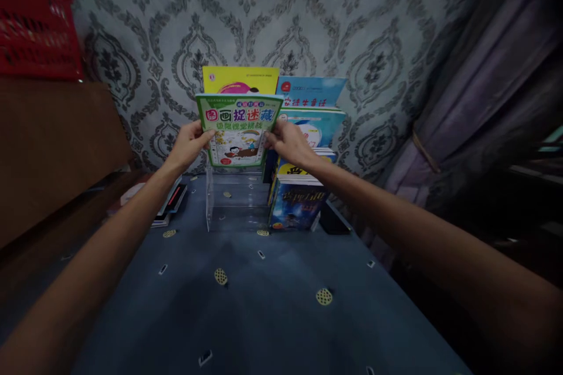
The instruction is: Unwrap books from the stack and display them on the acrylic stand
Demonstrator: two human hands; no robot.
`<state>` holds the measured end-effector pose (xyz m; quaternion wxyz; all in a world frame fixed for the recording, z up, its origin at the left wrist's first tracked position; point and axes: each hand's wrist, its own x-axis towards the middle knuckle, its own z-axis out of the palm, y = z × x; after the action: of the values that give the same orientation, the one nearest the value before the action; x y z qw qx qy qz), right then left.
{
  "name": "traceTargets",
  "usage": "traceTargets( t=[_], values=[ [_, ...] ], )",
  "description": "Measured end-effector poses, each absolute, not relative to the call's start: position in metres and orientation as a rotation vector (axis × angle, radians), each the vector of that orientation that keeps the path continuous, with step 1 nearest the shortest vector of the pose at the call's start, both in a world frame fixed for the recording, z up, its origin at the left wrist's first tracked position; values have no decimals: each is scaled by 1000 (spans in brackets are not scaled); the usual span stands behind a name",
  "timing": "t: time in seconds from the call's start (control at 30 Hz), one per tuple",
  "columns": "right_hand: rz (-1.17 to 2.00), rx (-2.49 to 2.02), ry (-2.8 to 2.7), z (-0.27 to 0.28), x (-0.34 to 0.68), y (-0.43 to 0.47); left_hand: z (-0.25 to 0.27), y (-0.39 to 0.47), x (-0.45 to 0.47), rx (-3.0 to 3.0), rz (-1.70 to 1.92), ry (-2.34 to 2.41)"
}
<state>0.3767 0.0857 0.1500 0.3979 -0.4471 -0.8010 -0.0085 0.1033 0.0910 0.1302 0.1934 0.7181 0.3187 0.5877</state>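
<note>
A green picture book [237,146] is held upright by its two side edges over a clear acrylic book rack [237,214]. My left hand [192,142] pinches its left edge, thumb on the front cover. Its right edge is in the grip of my right hand [288,139]. Directly behind it stands a yellow book [240,77]. Blue books, among them a light blue one [319,89], fill the right side of the rack in tiers, with a dark blue book [297,208] at the front. My right hand partly hides the middle books.
The rack stands on a patterned blue cloth [264,316] against a wallpapered wall. Several books [173,205] lie stacked to its left. A red basket [39,23] sits on a brown box [57,146] at far left. A dark flat object [335,220] lies right of the rack. A tied curtain [422,152] hangs at right.
</note>
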Motion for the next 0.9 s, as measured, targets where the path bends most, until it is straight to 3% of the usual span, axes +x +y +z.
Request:
traceTargets(
  t=[0.47,0.9],
  values=[
    [-156,-1536,-2069,157,353,55,102,103,100,2106,1527,1197],
    [-196,-1017,-1881,121,358,68,111,104,103,2352,1467,1635]
  ],
)
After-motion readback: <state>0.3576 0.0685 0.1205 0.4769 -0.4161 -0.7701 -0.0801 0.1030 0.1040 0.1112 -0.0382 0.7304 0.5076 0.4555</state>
